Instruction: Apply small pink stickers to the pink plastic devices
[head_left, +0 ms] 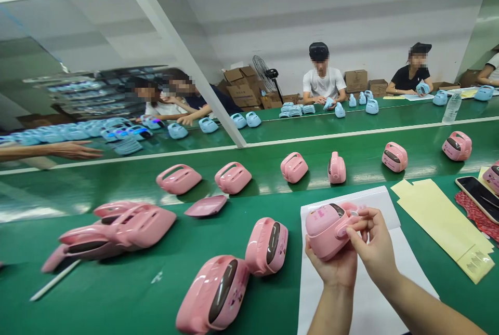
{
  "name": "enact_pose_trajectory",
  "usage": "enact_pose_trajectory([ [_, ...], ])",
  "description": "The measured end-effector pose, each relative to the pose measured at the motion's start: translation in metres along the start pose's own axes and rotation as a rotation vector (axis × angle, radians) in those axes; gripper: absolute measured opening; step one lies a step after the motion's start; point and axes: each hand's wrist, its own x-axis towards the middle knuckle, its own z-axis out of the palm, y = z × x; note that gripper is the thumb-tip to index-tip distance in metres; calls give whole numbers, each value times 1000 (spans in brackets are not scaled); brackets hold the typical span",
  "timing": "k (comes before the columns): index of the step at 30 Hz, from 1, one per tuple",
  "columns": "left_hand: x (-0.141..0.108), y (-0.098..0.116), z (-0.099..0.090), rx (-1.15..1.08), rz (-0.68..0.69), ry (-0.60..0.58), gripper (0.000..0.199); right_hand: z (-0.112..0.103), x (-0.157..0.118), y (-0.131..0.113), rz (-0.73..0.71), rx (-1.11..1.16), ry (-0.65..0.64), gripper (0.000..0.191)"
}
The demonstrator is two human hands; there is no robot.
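A pink plastic case [325, 233] with a dark window and a handle is held above a white paper sheet [405, 267]. My left hand [337, 267] cups it from below, fingers wrapped round its underside. At the handle's right end, my right hand [372, 244] pinches something small and pale; what exactly sits between its fingertips is too small to name. Two similar pink cases, one nearer [214, 293] and one farther [267, 246], rest on the green table to the left of the paper.
Several pink cases [232, 177] stand on the green belt ahead. A pile of pink parts [125, 228] lies at left, with a white stick [54, 280]. Yellow sheets [440, 220] and a phone [479, 197] are at right. People work across the belt; another person's arm [50, 151] reaches in.
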Motion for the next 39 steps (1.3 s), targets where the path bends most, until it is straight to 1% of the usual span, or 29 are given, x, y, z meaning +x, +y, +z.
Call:
enact_pose_trajectory([
  [2, 0, -1, 2, 9, -4, -23, 59, 1, -1, -1, -155, -145, 58, 20],
  [4, 0, -1, 2, 24, 4, -53, 56, 1, -2, -2, -351, -293, 109, 20],
  [6, 0, 0, 1, 24, 5, -70, 57, -2, -1, -4, -531, -430, 110, 25],
  [7, 0, 1, -1, 19, -3, -75, 58, -4, 0, -4, -596, -488, 100, 30],
  [9, 1, 3, -4, 2, -10, -74, 56, -9, 0, -6, -665, -574, 95, 40],
  [12, 2, 7, -10, -29, 6, -74, 49, -15, -1, -6, -704, -610, 83, 53],
  [14, 2, 8, -12, -54, -20, -86, 45, -17, -3, -5, -740, -622, -2, 55],
  [16, 1, 8, -13, -59, -59, -89, 45, -19, -4, -3, -742, -651, -93, 51],
  [18, 0, 7, -12, -48, -43, -74, 44, -22, -2, -2, -676, -671, -110, 46],
  [20, -1, 6, -11, -21, 16, -63, 41, -28, 3, -2, -573, -635, -69, 42],
  [22, -3, 7, -11, 6, 48, -67, 37, -35, 11, -6, -455, -534, -21, 40],
  [24, -5, 9, -14, 46, 18, -84, 34, -44, 19, -12, -321, -389, 13, 39],
  [26, -8, 15, -18, 119, -15, -105, 35, -52, 28, -20, -174, -231, -2, 38],
  [28, -12, 25, -21, 261, 16, -141, 43, -57, 36, -29, -20, -72, -92, 36],
  [29, -15, 30, -22, 370, 60, -173, 53, -59, 39, -34, 56, 4, -159, 35],
  [31, -21, 42, -22, 658, 144, -260, 88, -58, 42, -42, 183, 134, -306, 34],
  [32, -23, 47, -22, 816, 172, -305, 100, -56, 42, -46, 230, 180, -374, 33],
  [33, -26, 52, -21, 965, 188, -348, 107, -54, 41, -49, 265, 210, -431, 34],
  [35, -30, 58, -22, 1206, 203, -416, 109, -48, 38, -52, 318, 238, -503, 34],
  [36, -31, 59, -23, 1286, 201, -443, 109, -45, 36, -53, 339, 243, -521, 34],
  [38, -31, 59, -28, 1361, 198, -467, 109, -41, 30, -52, 382, 258, -545, 34],
  [39, -31, 58, -31, 1354, 201, -466, 108, -39, 28, -51, 398, 266, -550, 34],
])
